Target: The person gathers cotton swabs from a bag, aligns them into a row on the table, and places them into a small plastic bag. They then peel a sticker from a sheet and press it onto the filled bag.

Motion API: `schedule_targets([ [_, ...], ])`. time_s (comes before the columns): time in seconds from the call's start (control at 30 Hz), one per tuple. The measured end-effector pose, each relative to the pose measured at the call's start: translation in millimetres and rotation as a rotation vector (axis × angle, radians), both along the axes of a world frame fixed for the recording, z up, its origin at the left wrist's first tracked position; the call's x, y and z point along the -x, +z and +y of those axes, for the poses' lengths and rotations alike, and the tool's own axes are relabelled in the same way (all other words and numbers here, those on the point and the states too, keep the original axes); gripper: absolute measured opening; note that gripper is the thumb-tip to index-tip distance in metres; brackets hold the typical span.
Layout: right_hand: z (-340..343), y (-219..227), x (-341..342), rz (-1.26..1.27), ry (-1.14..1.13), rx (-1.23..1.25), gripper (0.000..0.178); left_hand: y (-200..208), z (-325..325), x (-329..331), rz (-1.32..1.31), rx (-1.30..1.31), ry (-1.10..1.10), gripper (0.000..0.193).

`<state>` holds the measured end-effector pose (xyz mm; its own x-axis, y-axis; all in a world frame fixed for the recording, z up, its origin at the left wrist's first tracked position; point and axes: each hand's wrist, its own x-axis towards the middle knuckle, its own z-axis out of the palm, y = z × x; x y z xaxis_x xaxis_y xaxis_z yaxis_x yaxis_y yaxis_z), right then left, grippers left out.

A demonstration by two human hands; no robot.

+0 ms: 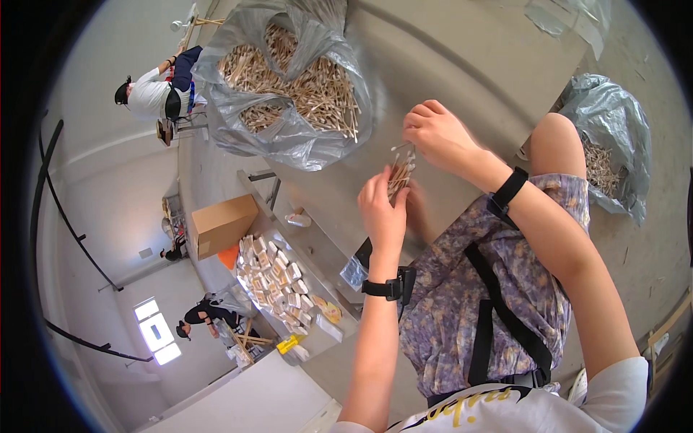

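My left hand is closed around a bundle of wooden-stick cotton swabs, held upright over the near edge of the table. Just above the bundle, my right hand has its fingers pinched together on a cotton swab, whose white tip sticks out toward the left. The other end of that swab is hidden by the fingers. Beyond my hands to the left, a large grey plastic bag lies open on the table, heaped with loose cotton swabs.
The brown table stretches away ahead. At my right, a second plastic bag also holds swabs. Left, a pile of small packs lies beside a cardboard box. Several people work farther off, one in a white shirt.
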<state>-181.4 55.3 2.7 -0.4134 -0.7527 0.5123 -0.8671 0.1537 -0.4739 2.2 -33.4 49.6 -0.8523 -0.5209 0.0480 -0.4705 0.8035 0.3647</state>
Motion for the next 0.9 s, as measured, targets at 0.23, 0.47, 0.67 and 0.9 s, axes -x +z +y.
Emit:
schedule_targets([
  [0.23, 3, 5, 5, -0.087, -0.007, -0.126, 0.011, -8, 7, -24, 0.074, 0.05, -0.03, 0.034],
  [0.47, -6, 11, -38, -0.275, 0.412, -0.14, 0.006, -14, 26, -30, 0.18, 0.048, 0.114, 0.064],
  [0.67, 5, 15, -13, -0.446, 0.056, 0.022, 0.008, -31, 61, -14, -0.07, 0.167, 0.036, 0.09],
  [0.9, 13, 26, -11, -0.503, 0.025, 0.1, 0.009, -40, 4, 21, -0.061, 0.249, -0.006, 0.093],
])
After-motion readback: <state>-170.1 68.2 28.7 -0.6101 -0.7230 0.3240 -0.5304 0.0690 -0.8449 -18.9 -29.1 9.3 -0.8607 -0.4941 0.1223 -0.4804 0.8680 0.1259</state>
